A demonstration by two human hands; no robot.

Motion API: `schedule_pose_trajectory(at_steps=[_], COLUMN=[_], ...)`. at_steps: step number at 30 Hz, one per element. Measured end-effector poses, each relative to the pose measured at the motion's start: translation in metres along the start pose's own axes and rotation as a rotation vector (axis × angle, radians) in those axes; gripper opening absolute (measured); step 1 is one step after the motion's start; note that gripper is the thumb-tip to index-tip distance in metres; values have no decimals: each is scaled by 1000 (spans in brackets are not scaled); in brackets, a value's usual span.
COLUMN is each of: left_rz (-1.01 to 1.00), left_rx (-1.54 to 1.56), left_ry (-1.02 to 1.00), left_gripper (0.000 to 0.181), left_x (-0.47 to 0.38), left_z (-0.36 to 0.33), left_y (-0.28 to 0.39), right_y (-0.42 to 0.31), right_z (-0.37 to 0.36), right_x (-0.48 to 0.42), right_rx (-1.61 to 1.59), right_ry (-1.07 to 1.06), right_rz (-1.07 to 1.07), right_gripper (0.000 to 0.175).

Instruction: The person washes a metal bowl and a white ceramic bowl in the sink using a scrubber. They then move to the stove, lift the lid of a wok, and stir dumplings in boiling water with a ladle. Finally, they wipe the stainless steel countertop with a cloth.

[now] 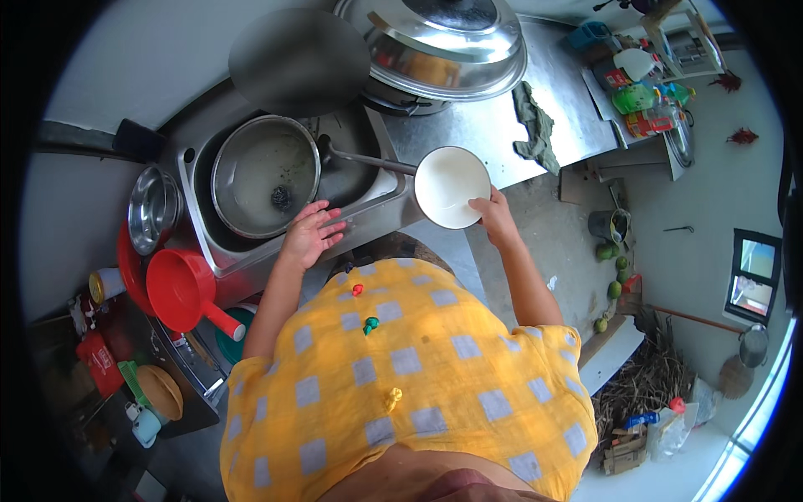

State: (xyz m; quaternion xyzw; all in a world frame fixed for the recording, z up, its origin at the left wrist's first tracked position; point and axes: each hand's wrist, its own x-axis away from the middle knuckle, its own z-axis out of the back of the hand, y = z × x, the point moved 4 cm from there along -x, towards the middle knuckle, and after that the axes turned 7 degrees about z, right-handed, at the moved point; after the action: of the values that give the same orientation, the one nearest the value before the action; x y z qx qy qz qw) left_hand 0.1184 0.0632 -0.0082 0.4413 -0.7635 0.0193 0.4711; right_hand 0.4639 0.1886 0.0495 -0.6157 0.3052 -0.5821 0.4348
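My right hand grips a white bowl by its rim, thumb on the inside, tilted so the inner face shows. My left hand is raised with fingers apart and nothing in it, close to the near rim of a steel basin. The basin sits in the sink with cloudy water and a dark wire scourer inside. A long grey handle, apparently of a ladle, runs from the sink to behind the bowl.
A large lidded steel pot and a green cloth rest on the steel counter. Left of the sink are stacked metal bowls and a red dipper. Bottles stand at far right. A blurred oval hides the sink's back.
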Motion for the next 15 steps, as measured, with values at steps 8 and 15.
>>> schedule_pose_trajectory(at_steps=[8,15], left_rz=[-82,-318], left_rx=[28,184], left_ry=[129,218], left_gripper=[28,25], left_x=[0,-25], left_z=[12,-31], left_y=[-6,-11], right_y=[-17,-7], right_z=[140,265], right_x=[-30,-159], right_rx=[-200,-300], right_ry=[323,373], right_rz=[24,17], right_gripper=[37,45])
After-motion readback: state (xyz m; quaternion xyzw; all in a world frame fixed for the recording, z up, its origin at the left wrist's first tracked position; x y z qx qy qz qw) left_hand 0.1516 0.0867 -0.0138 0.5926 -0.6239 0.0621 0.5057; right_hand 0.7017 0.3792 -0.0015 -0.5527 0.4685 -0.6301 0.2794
